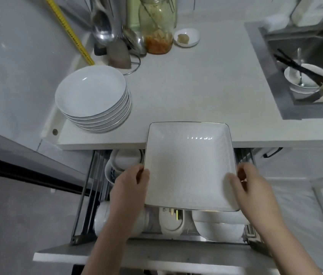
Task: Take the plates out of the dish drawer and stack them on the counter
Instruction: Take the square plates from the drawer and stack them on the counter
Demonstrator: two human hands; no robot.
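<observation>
A home kitchen is showing here: a pale counter [176, 92] is carrying stacked plates [93, 98] at left, a steel sink [305, 56] is holding dirty bowls far right, and a dish drawer [156, 245] is standing open near.

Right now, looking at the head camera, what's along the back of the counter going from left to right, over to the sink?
yellow tape measure → hanging metal ladles → glass jar → small white dish → sink holding a bowl with black chopsticks across it.
</observation>
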